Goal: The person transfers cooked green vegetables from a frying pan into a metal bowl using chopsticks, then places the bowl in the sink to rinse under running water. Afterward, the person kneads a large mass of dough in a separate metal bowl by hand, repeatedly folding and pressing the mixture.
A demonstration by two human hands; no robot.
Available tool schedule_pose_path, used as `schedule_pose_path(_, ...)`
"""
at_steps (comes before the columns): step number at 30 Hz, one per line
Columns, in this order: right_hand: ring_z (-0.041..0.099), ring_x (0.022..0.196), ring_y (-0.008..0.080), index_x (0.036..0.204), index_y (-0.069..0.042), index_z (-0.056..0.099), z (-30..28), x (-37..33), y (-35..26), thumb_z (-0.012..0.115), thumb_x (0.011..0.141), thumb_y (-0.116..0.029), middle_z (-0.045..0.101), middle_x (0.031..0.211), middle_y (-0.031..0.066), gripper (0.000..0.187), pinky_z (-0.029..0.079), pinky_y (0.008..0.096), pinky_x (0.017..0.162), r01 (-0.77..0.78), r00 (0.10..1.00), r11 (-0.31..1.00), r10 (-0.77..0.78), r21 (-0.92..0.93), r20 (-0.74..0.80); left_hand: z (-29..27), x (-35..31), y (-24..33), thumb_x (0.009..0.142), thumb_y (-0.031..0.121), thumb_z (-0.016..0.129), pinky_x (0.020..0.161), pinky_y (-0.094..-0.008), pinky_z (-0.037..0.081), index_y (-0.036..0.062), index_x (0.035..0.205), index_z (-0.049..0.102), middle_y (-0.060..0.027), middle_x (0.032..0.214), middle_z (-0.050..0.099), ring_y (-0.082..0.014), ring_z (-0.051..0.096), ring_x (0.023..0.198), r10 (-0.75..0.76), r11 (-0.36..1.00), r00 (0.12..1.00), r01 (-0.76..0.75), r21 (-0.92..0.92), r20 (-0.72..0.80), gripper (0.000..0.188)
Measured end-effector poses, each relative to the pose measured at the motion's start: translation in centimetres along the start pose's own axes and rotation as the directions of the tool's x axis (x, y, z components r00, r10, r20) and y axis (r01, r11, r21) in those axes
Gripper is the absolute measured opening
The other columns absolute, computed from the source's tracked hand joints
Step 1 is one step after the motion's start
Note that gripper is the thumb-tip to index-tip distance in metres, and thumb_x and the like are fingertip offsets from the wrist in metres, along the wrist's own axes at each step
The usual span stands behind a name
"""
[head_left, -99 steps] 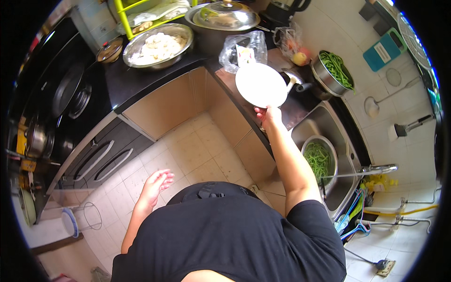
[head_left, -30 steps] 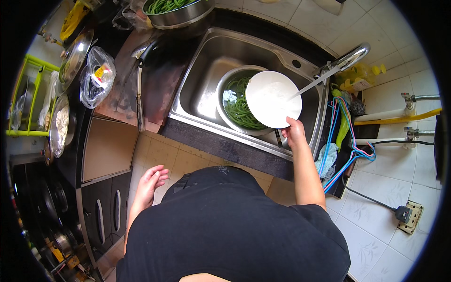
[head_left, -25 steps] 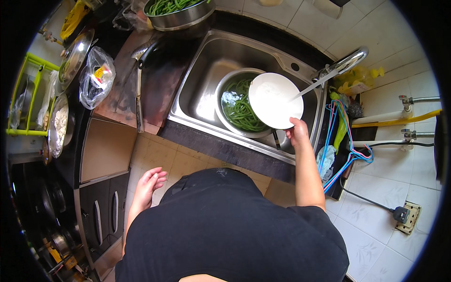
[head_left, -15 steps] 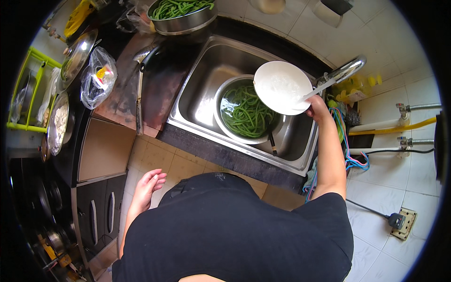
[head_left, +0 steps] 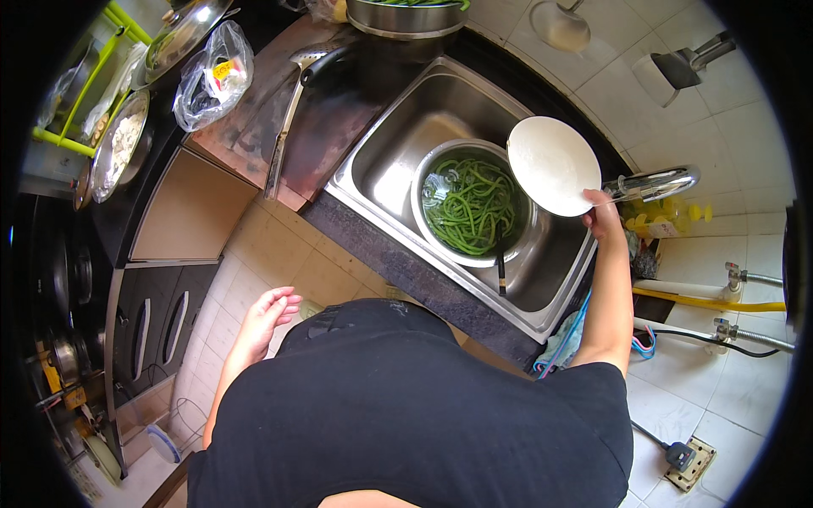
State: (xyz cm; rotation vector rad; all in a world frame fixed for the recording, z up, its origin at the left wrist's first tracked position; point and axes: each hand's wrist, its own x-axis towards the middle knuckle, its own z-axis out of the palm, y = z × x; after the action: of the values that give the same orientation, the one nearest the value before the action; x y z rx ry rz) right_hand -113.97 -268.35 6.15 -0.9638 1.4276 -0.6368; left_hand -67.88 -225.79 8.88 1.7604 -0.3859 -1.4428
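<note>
My right hand (head_left: 603, 215) grips the rim of a white plate (head_left: 555, 165), which is tilted over the right side of the sink (head_left: 385, 251) near the faucet (head_left: 660, 182). Below and left of the plate, a round metal basin (head_left: 417, 196) sits in the sink. In its water lie long green beans (head_left: 470, 207), and the plate hides part of its far right rim. A dark, thin handle (head_left: 501, 273) sticks out over the basin's near edge. My left hand (head_left: 269, 315) hangs empty by my side, its fingers loosely bent and apart.
A slotted spatula (head_left: 288, 127) lies on the brown board (head_left: 241, 144) left of the sink. Farther left are a clear plastic bag (head_left: 214, 76) and a dish of pale food (head_left: 123, 146). A metal pan (head_left: 398, 21) of green beans stands behind. Utensils hang on the tiled wall.
Water was running from the faucet onto the plate; no stream shows now. My right hand has drawn the plate slightly off the basin, and the view has turned. My left hand stays empty.
</note>
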Motion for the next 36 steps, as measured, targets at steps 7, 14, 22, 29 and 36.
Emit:
schedule_pose_path(7, 0.038, 0.033, 0.011, 0.084, 0.0, 0.055, 4.3, -4.8, 2.2, 0.054, 0.077, -0.02, 0.054, 0.058, 0.0046, 0.021, 0.026, 0.0214, 0.029, -0.017, 0.993, 0.995, 0.006, 0.1, 0.114, -0.6, -0.2, -0.6, 0.091, 0.023, 0.047, 0.084, -0.0268, 0.042, 0.001, 0.121, 0.046, -0.0102, 0.111, 0.057, -0.015, 0.055, 0.098, 0.014, 0.999, 1.0, -0.013, -0.041, 0.02, 0.037)
schedule_pose_path(14, 0.041, 0.033, 0.0106, 0.08, 0.005, 0.056, 10.8, -10.4, 3.5, 0.048, 0.078, -0.014, 0.055, 0.057, 0.0066, 0.02, 0.029, 0.021, 0.029, -0.042, 0.987, 0.969, 0.003, 0.242, 0.161, -1.1, 0.0, 0.4, 0.091, 0.023, 0.048, 0.083, -0.0257, 0.043, 0.0014, 0.12, 0.047, -0.0097, 0.11, 0.058, -0.0139, 0.055, 0.096, 0.051, 0.998, 0.997, -0.049, -0.039, 0.061, 0.036)
schedule_pose_path(22, 0.04, 0.034, 0.0129, 0.085, 0.007, 0.054, 18.9, -16.0, 1.5, 0.046, 0.077, -0.011, 0.056, 0.062, 0.0107, 0.021, 0.032, 0.0239, 0.032, -0.046, 0.958, 0.986, -0.002, 0.16, 0.288, -5.2, -0.9, -2.4, 0.091, 0.023, 0.048, 0.082, -0.0257, 0.043, 0.0019, 0.121, 0.046, -0.009, 0.11, 0.058, -0.014, 0.055, 0.096, 0.09, 0.992, 0.995, -0.085, -0.09, 0.049, 0.036)
schedule_pose_path(29, 0.045, 0.04, 0.0115, 0.085, 0.005, 0.055, 28.5, -19.8, -0.8, 0.048, 0.078, -0.011, 0.057, 0.065, 0.0078, 0.019, 0.032, 0.0222, 0.033, 0.032, 0.937, 0.993, -0.069, 0.111, 0.343, -10.0, -1.9, -3.9, 0.092, 0.026, 0.046, 0.085, -0.0288, 0.042, 0.0015, 0.122, 0.045, -0.0096, 0.113, 0.055, -0.0162, 0.052, 0.101, 0.146, 0.985, 0.988, -0.142, -0.096, 0.041, 0.038)
schedule_pose_path(36, 0.048, 0.042, 0.013, 0.087, 0.004, 0.056, 42.3, -23.3, -1.9, 0.05, 0.078, -0.013, 0.059, 0.068, 0.0085, 0.019, 0.033, 0.0227, 0.032, 0.018, 0.852, 1.0, -0.027, 0.023, 0.524, -18.3, -5.0, -6.4, 0.093, 0.026, 0.045, 0.085, -0.0287, 0.041, 0.0027, 0.124, 0.044, -0.01, 0.115, 0.053, -0.0168, 0.051, 0.102, 0.204, 0.951, 0.977, -0.213, -0.223, -0.06, 0.039)
